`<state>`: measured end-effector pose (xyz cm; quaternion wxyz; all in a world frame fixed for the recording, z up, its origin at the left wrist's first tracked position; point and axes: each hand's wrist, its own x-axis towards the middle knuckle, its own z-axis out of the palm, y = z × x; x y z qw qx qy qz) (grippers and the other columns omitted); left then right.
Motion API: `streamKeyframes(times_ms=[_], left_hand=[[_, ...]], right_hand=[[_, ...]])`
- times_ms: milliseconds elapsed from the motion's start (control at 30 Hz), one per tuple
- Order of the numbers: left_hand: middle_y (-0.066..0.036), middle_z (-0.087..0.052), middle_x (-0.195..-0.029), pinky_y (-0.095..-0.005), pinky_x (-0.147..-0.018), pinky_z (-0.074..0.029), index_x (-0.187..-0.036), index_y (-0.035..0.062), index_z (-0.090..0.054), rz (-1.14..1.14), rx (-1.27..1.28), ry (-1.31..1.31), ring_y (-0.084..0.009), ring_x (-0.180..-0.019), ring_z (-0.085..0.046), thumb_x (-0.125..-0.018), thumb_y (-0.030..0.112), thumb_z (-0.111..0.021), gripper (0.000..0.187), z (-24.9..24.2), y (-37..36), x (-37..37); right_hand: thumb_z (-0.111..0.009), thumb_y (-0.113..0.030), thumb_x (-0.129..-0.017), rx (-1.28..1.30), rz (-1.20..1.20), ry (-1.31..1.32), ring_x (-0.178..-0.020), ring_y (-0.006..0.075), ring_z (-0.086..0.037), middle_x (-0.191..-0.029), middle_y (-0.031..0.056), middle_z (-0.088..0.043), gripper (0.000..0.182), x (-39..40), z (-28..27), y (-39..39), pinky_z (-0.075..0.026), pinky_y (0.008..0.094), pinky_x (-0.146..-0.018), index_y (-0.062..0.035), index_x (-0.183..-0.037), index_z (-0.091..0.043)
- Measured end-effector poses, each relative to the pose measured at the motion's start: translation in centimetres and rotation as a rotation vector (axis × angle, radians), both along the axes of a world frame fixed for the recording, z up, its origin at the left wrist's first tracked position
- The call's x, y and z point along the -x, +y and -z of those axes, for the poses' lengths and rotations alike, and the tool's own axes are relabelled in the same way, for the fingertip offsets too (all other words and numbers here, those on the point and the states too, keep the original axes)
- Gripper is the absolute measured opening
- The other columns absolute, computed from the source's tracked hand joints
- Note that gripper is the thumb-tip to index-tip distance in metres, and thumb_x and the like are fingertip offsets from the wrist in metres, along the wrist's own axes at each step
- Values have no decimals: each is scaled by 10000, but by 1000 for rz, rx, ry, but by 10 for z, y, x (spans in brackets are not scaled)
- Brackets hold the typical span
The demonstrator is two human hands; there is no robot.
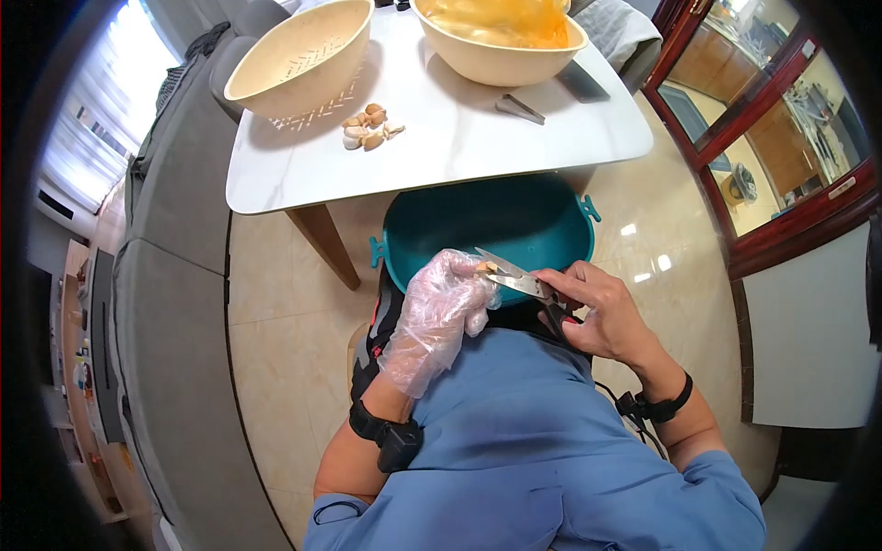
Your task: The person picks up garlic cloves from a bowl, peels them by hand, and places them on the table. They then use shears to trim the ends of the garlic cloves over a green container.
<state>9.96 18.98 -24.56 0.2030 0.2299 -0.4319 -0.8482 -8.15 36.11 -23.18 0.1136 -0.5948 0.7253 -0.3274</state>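
Observation:
My left hand wears a clear plastic glove and pinches a small brownish piece that looks like a garlic clove. Bare, my right hand grips black-handled scissors. The scissor blades are parted and point left, at the clove. Beneath both hands is a deep teal basin with side handles; the hands are over its near edge. On the white table lies a small pile of garlic cloves.
A cream colander and a cream bowl with orange-yellow plastic stand on the table. Near the bowl are a metal tool and a dark flat object. A grey sofa is left, glass-paned doors right.

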Motion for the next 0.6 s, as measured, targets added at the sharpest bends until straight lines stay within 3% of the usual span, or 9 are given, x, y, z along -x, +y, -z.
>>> streamKeyframes(times_ms=[200, 267, 600], left_hand=[[-71, -618, -843, -236, -523, -426, -1052, 4, -568, 25, 11, -67, -88, -600, -519, -948, 39, -686, 160, -6, 0, 4], [-38, -573, -793, -232, -517, -389, -1014, 34, -571, 25, -4, -94, -73, -588, -450, -947, 36, -686, 133, -8, 2, 7], [-50, -580, -788, -241, -526, -403, -986, 16, -563, 104, 25, -258, -83, -581, -468, -958, 54, -677, 123, -6, 3, 14]], right_hand=[[-695, -11, -729, -59, 12, -22, -720, 268, -628, -800, 125, -633, 592, -1, -7, 6, -543, 364, -696, -111, -1312, -727], [-696, -9, -729, -104, 33, -37, -705, 274, -624, -764, 127, -622, 589, -1, -7, 9, -537, 370, -685, -106, -1309, -729], [-705, -28, -740, -174, 26, -57, -652, 329, -636, -738, 164, -649, 555, 0, -12, 20, -534, 404, -652, -97, -1289, -741]])
